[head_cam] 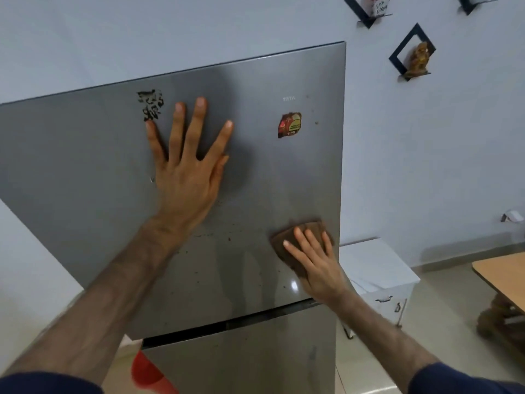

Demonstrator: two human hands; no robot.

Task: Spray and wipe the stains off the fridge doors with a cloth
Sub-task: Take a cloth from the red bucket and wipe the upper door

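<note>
Cloth: a brown cloth (pixel 295 245) lies flat against the lower right part of the upper fridge door (pixel 85 172), close to the door's right edge and a little above its bottom edge
Right hand: the right hand (pixel 315 263) lies on the cloth with fingers straight and slightly spread, pressing it to the metal; the cloth shows above and left of the fingertips
Left hand: the left hand (pixel 187 166) is laid flat on the bare middle of the same door, fingers wide apart and straight, holding nothing
Stains: small dark specks (pixel 228 239) dot the door's lower half between the two forearms, with faint wet streaks (pixel 244 268) running down toward the bottom edge
Door marks: a torn black sticker remnant (pixel 150 105) sits just left of the left hand's fingertips; a red and yellow sticker (pixel 289 125) is up and to the right, below a small pale brand mark
Lower fridge door: the lower fridge door (pixel 241 359) begins under a dark gap
Surroundings: a white cabinet (pixel 377 268) stands to the right of the fridge, a wooden table edge (pixel 500 277) beyond it; black diamond wall shelves hold a small brown figurine (pixel 419 59); a red object (pixel 147 373) shows at the bottom, left of the lower door
</note>
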